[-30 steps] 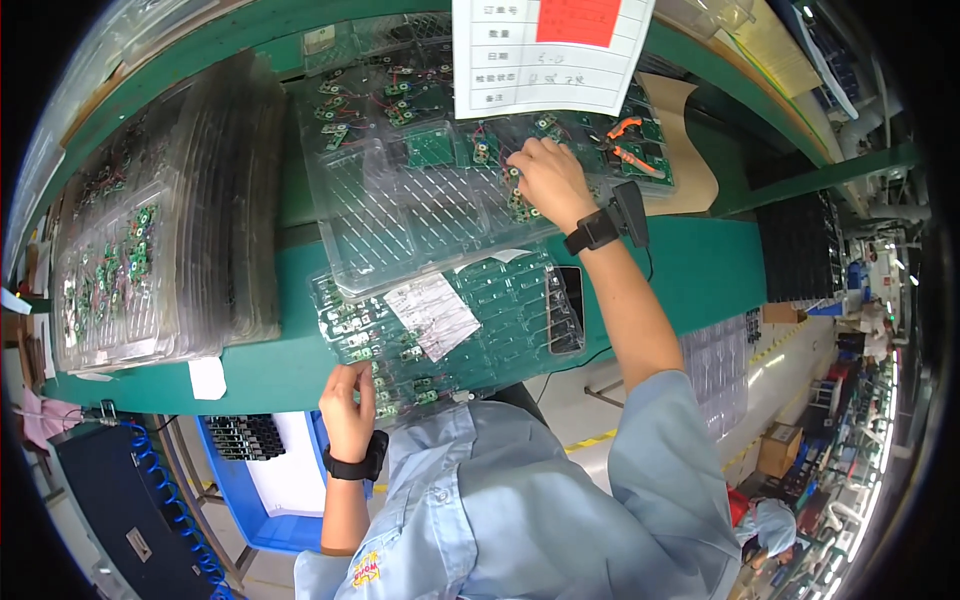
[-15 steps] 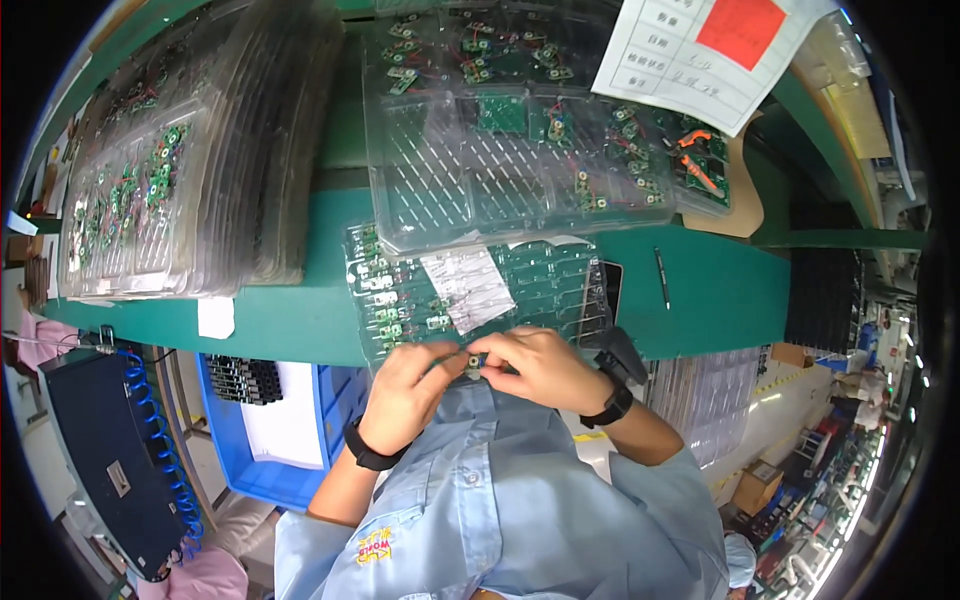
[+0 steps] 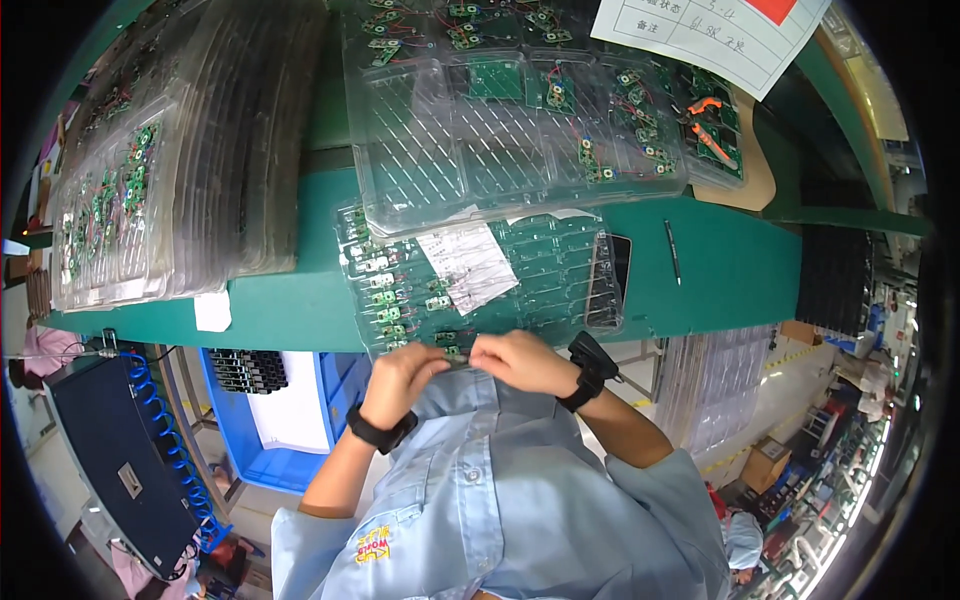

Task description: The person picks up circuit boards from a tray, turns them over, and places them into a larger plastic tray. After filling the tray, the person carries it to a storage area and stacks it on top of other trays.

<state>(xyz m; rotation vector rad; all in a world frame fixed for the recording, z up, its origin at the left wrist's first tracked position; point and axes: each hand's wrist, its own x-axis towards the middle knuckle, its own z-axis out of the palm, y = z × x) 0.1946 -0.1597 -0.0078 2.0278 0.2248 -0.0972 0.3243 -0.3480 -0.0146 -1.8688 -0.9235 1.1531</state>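
Observation:
At the near edge of a clear plastic tray (image 3: 545,285), my two hands meet with their fingertips almost touching. My left hand (image 3: 402,375) is closed in a pinch, and so is my right hand (image 3: 525,362). Between their fingertips is a small green circuit board (image 3: 453,351), partly hidden by the fingers. Rows of similar small boards (image 3: 385,298) with fine wires lie along the tray's left side. A white printed paper slip (image 3: 468,265) lies across the tray's middle.
Behind stands a stack of clear trays (image 3: 420,190) with wired boards and orange-handled pliers (image 3: 712,143). Another tall tray stack (image 3: 215,200) is at left. A phone (image 3: 608,280) and pen (image 3: 673,252) lie at right. A blue bin (image 3: 330,400) sits below the table.
The view has shifted slightly. My fingertips have moved a little away from my body, toward the tray's near edge, with the small board between them. My right hand's fingers are more curled.

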